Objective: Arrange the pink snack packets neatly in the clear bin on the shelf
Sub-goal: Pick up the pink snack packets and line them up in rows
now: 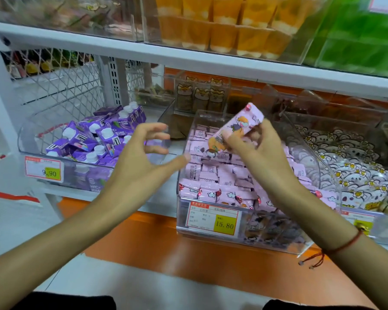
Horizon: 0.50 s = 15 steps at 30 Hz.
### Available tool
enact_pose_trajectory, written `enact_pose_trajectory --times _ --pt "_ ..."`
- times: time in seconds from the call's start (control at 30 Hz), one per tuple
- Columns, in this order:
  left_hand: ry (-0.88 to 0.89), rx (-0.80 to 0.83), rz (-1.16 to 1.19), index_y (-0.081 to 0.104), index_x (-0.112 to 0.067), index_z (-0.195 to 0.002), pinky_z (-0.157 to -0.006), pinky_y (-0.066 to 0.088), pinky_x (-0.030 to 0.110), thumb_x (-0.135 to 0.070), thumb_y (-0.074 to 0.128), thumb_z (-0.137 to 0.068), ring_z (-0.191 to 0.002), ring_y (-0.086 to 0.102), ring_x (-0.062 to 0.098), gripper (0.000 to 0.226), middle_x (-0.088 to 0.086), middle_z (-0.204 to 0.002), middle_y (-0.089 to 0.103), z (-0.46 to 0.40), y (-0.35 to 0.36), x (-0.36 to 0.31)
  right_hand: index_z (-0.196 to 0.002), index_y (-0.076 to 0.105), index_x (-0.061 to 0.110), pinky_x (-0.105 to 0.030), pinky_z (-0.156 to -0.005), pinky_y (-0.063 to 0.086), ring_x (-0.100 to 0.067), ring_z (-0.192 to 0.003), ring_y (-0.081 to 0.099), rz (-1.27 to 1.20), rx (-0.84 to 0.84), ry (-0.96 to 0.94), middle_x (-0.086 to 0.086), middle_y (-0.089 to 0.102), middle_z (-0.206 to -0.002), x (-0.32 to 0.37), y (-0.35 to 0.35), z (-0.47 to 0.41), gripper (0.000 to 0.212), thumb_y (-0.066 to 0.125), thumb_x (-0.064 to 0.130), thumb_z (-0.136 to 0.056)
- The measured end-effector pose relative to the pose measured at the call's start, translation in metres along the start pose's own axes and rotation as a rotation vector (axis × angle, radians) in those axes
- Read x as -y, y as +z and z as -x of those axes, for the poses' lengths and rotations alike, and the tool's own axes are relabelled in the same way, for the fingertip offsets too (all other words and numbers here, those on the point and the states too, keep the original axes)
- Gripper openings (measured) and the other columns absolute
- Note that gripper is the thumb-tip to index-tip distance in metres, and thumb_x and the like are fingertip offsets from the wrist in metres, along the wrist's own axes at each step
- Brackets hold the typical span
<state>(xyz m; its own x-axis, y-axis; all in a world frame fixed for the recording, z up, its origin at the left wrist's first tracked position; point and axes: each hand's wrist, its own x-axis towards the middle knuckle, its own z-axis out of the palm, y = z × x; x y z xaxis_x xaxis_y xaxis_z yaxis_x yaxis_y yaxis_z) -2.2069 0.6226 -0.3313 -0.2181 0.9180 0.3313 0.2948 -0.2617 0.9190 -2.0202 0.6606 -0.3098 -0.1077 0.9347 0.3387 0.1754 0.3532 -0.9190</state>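
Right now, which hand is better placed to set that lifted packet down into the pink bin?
The right hand. Its grip already holds the pink packet directly above the clear bin. The left hand hovers empty, fingers spread, just left of the bin.

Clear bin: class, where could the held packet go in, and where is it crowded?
The clear bin has room along its back wall, above the packets. Its front is heaped to the rim. The right hand holds the packet; the left hand is empty.
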Motion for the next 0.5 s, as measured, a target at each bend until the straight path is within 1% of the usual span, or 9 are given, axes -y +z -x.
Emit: enact_pose_trajectory --times 0.03,0.07,0.1,0.13,0.2,0.3,0.37,0.43,0.5 --pt "-0.017 0.042 -0.027 0.048 -0.026 -0.12 -0.079 0.05 0.02 -0.024 0.081 -0.066 -0.088 0.06 0.004 0.063 -0.011 -0.112 0.057 0.002 0.001 0.006 -0.114 0.044 0.014 -0.025 -0.085 0.054 -0.01 -0.093 0.067 -0.039 0.004 0.065 -0.002 0.065 -0.106 -0.003 0.003 -0.001 0.034 0.064 0.022 -0.088" --pt "-0.035 0.087 -0.038 0.046 -0.026 -0.122 -0.076 0.05 0.018 -0.019 0.081 -0.067 -0.089 0.059 0.003 0.066 -0.01 -0.113 0.056 0.004 0.003 0.011 -0.116 0.039 0.016 -0.027 -0.081 0.056 -0.013 -0.091 0.069 -0.072 0.011 0.11 -0.004 0.064 -0.108 -0.005 0.007 0.0 0.037 0.063 0.02 -0.088" --pt "-0.051 0.126 -0.031 0.046 -0.026 -0.123 -0.072 0.049 0.014 -0.015 0.081 -0.068 -0.088 0.059 0.003 0.066 -0.01 -0.112 0.056 0.006 0.004 0.015 -0.118 0.034 0.018 -0.024 -0.072 0.057 -0.014 -0.084 0.07 -0.118 0.023 0.136 -0.006 0.063 -0.11 -0.006 0.012 0.001 0.041 0.062 0.016 -0.089" --pt "-0.059 0.158 -0.005 0.047 -0.027 -0.121 -0.068 0.049 0.011 -0.013 0.079 -0.07 -0.086 0.06 0.003 0.062 -0.009 -0.111 0.057 0.007 0.005 0.018 -0.118 0.03 0.02 -0.021 -0.063 0.056 -0.014 -0.077 0.071 -0.163 0.042 0.14 -0.007 0.061 -0.109 -0.007 0.016 0.004 0.044 0.062 0.012 -0.089" --pt "-0.049 0.21 0.051 0.053 -0.03 -0.112 -0.063 0.048 0.009 -0.009 0.076 -0.074 -0.08 0.062 -0.001 0.049 -0.009 -0.107 0.06 0.009 0.005 0.022 -0.116 0.028 0.021 -0.018 -0.057 0.053 -0.014 -0.069 0.071 -0.122 0.104 0.06 -0.007 0.06 -0.103 -0.01 0.022 0.008 0.044 0.061 0.008 -0.09" --pt "-0.025 0.249 0.078 0.057 -0.029 -0.107 -0.065 0.051 0.013 -0.009 0.075 -0.075 -0.081 0.063 0.0 0.042 -0.007 -0.106 0.062 0.009 0.004 0.023 -0.111 0.04 0.022 -0.021 -0.059 0.052 -0.007 -0.071 0.068 0.212 0.239 -0.124 0.002 0.062 -0.094 -0.014 0.023 0.009 0.037 0.066 0.013 -0.087" --pt "-0.012 0.258 0.078 0.057 -0.029 -0.107 -0.068 0.053 0.015 -0.012 0.076 -0.075 -0.083 0.064 0.002 0.041 -0.01 -0.105 0.063 0.008 0.002 0.024 -0.107 0.055 0.022 -0.024 -0.068 0.049 -0.004 -0.083 0.059 0.556 0.284 -0.256 0.008 0.057 -0.098 -0.017 0.021 0.008 0.028 0.07 0.023 -0.084" --pt "0.003 0.27 0.077 0.057 -0.031 -0.106 -0.067 0.053 0.014 -0.014 0.076 -0.074 -0.084 0.064 0.002 0.04 -0.011 -0.105 0.063 0.008 0.001 0.024 -0.11 0.064 0.026 -0.028 -0.076 0.045 -0.007 -0.094 0.048 0.793 0.298 -0.311 0.01 0.051 -0.101 -0.02 0.018 0.007 0.024 0.063 0.034 -0.088" --pt "0.012 0.278 0.06 0.057 -0.034 -0.105 -0.067 0.053 0.015 -0.019 0.076 -0.074 -0.084 0.064 0.002 0.04 -0.01 -0.106 0.062 0.007 0.0 0.025 -0.115 0.065 0.03 -0.03 -0.079 0.041 -0.01 -0.101 0.041 0.869 0.351 -0.302 0.01 0.046 -0.102 -0.019 0.015 0.005 0.026 0.053 0.035 -0.093"
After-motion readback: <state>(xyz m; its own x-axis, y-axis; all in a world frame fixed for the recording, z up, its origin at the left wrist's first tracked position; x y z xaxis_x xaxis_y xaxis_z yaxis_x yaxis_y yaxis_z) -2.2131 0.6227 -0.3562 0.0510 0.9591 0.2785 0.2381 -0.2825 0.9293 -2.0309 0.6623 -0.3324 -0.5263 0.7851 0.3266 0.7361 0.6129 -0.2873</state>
